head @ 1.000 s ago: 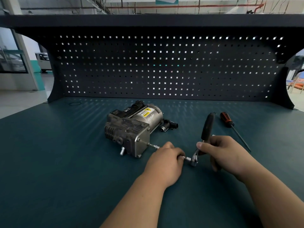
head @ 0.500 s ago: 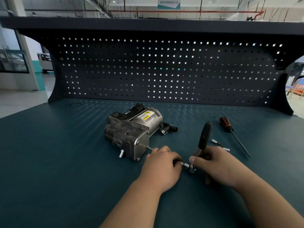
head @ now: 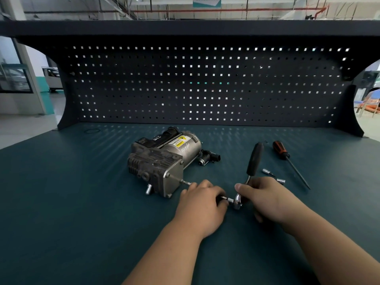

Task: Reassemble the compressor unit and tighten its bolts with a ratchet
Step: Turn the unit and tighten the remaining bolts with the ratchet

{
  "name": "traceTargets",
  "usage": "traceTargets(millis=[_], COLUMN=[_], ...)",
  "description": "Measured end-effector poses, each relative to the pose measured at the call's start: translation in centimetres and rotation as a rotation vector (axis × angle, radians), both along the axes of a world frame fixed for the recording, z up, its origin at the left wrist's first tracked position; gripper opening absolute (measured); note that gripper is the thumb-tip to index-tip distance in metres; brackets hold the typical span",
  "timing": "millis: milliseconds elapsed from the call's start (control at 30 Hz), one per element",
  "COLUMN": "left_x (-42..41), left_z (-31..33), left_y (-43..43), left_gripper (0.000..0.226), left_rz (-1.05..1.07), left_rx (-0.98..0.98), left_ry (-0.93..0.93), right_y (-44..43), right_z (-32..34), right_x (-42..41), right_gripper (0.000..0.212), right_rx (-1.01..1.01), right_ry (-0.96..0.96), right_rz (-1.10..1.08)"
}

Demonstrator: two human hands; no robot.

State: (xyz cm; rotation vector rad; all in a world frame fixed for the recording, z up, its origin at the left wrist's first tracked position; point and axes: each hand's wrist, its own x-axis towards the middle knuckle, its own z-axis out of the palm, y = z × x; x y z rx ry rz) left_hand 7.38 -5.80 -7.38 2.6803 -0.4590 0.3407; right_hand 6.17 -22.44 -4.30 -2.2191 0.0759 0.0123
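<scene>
On the teal table, near its middle: one compressor unit, lying lengthwise, grey end plate toward the person, yellow warning label on its barrel.

One extension bar, far tip against the end plate, running back toward the person. The left hand lay over it, grip closed round the bar, fingers curled.

One ratchet, head joined to the bar's near end, black handle standing up and tilted away. The right hand kept a closed grip on the shank just above the head, thumb stretched forward.

Right of the ratchet: one socket bit, one short socket, one screwdriver with an orange-and-black handle.

Beside the barrel: one black fitting.

Behind all stood a pegboard.
</scene>
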Motion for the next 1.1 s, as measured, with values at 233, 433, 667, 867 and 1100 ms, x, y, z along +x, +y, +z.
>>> traceTargets(millis=[233, 433, 667, 867, 1100], left_x=[-0.6, -0.1, 0.5, 0.3, 0.3], left_z=[2.2, 3.1, 0.6, 1.2, 1.2], left_y=[1.9, 8.7, 11.0, 11.2, 10.5], left_gripper=[0.032, 0.052, 0.094, 0.092, 0.093], left_rz=[0.026, 0.224, 0.160, 0.178, 0.175], left_rx=[-0.144, -0.181, -0.245, -0.101, 0.028], left_ry=[-0.345, -0.505, -0.074, -0.081, -0.118], right_y=[0.8, 0.3, -0.1, 0.3, 0.2], right_z=[-0.3, 0.2, 0.4, 0.4, 0.2], right_x=[-0.6, -0.7, -1.0, -0.9, -0.8], right_gripper=[0.016, 0.008, 0.008, 0.010, 0.010], right_rx=[-0.202, -0.298, -0.188, -0.113, -0.061], right_ry=[-0.112, -0.076, -0.004, 0.006, -0.001], right_rz=[0.109, 0.129, 0.140, 0.119, 0.147])
